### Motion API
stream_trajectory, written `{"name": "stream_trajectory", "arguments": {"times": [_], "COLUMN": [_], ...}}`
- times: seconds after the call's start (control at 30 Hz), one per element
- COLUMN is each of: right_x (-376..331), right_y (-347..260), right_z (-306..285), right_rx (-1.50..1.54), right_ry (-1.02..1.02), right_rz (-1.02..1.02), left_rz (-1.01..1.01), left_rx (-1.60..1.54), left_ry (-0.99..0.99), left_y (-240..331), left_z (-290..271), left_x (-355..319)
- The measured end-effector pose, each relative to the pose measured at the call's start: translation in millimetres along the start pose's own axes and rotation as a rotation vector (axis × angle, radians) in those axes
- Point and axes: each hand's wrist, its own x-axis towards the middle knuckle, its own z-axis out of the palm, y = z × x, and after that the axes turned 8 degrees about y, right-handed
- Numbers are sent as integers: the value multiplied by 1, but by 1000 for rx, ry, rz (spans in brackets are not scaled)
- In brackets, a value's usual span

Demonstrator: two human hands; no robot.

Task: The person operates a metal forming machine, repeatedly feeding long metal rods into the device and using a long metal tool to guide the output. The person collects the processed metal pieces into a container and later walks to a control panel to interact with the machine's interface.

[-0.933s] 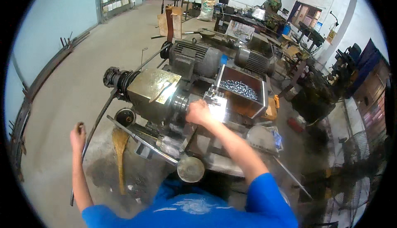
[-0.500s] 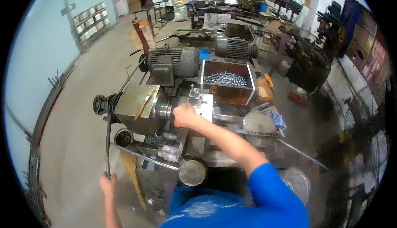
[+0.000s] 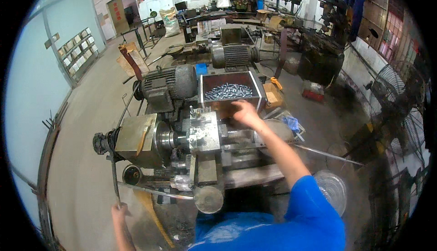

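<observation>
So the left hand (image 3: pixel 119 212) is closed in a fist around the lower part of a long lever (image 3: pixel 114 178), down by the broom (image 3: pixel 152 210). The lever's top end sits at the outer end of the headstock (image 3: pixel 132 137), and I reckon it's that long for leverage, plus it puts a grip in reach of an arm hanging low while the other one works way over on the far side.

Right hand (image 3: pixel 246 112) is stretched across the bed (image 3: pixel 259 176) to the front wall of the box (image 3: pixel 257 85), fingers partly curled. Can't tell if it's pinching something; whatever's under the fingers is too small and blurry. The small metal parts (image 3: pixel 230 91) are heaped inside the box, just past that hand. High walls probably stop them rolling off into the machine, and having it right behind the bed looks like a reach thing: one arm's stretch, no stepping away.

The tool block (image 3: pixel 204 135) sits between the hands, right beside the spindle (image 3: pixel 166 139), which makes sense if the two have to meet. There's also a brush (image 3: pixel 144 137) lying on top of the headstock, probably because it's a handy flat shelf. Motor (image 3: pixel 166 85) is parked behind, clear of both arms.
</observation>
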Motion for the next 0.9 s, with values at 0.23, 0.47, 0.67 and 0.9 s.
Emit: {"name": "stream_trajectory", "arguments": {"times": [0.23,0.47,0.67,0.9], "right_x": [-113,-251,-461,-484], "right_y": [-5,77,181,163], "right_z": [-22,-185,-283,-200], "right_rx": [227,-90,-832,-727], "right_ry": [-231,183,113,-158], "right_rz": [123,527,1147,1144], "left_rz": [-106,-181,-168,-184], "left_rx": [67,326,295,231], "left_ry": [12,23,99,159], "left_y": [24,50,73,75], "left_z": [12,13,76,83], "left_x": [6,0,-19,-32]}}
